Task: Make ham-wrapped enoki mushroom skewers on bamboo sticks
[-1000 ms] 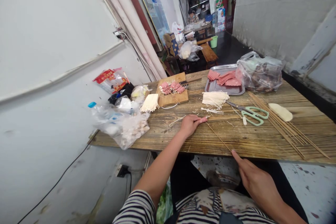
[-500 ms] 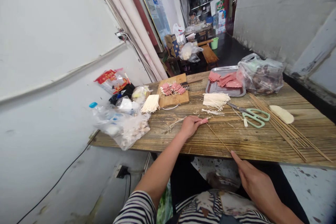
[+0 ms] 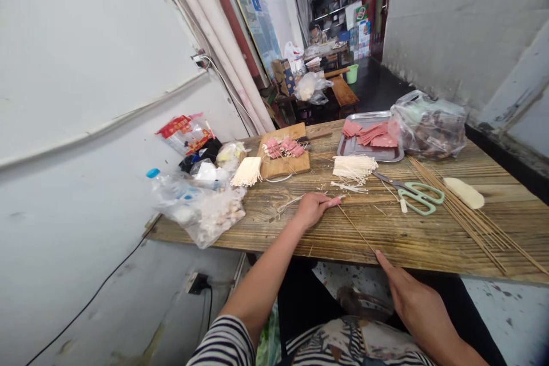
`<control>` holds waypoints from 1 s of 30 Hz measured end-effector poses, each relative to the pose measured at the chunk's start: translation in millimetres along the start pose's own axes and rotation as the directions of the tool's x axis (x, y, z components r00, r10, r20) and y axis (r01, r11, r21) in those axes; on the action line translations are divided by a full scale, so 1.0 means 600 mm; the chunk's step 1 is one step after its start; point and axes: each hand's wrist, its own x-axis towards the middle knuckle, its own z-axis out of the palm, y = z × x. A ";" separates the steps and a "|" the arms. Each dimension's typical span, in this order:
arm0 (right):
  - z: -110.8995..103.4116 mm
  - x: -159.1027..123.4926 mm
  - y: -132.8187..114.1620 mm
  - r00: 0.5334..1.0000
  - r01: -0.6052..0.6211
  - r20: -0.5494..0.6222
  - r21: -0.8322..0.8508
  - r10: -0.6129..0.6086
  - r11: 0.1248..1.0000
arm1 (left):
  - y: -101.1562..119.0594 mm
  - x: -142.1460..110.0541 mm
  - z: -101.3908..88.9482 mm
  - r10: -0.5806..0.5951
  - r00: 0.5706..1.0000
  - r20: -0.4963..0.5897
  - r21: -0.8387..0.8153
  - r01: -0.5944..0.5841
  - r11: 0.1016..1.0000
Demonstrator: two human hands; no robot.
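My left hand [image 3: 312, 210] is closed on a small pink meat roll [image 3: 334, 202] with pale mushroom tips sticking out, held against the wooden table. A thin bamboo skewer [image 3: 357, 229] slants from the roll down to the table's front edge. At its near end, my right hand [image 3: 409, 286] grips the skewer with the index finger stretched along it. Beyond the roll lies a bunch of enoki mushrooms [image 3: 352, 167]. Finished-looking meat rolls on skewers [image 3: 283, 147] rest on a wooden cutting board [image 3: 285, 168].
Sliced pink meat [image 3: 372, 133] lies in a metal tray [image 3: 359, 154] beside a filled plastic bag [image 3: 430, 124]. Green-handled scissors [image 3: 422, 197], loose skewers [image 3: 476, 220] and a pale oval piece [image 3: 464, 193] are on the right. Bags [image 3: 201, 206] crowd the left end. A person [image 3: 316, 34] sits far back.
Both hands keep their hold on the roll and skewer. My right hand has shifted very slightly left, toward the roll. The whole view has tilted a little.
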 end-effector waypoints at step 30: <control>-0.012 0.136 -0.032 0.980 0.099 0.197 -0.395 -0.021 0.913 | 0.002 -0.001 0.002 0.027 1.000 -0.011 -0.049 -0.028 0.998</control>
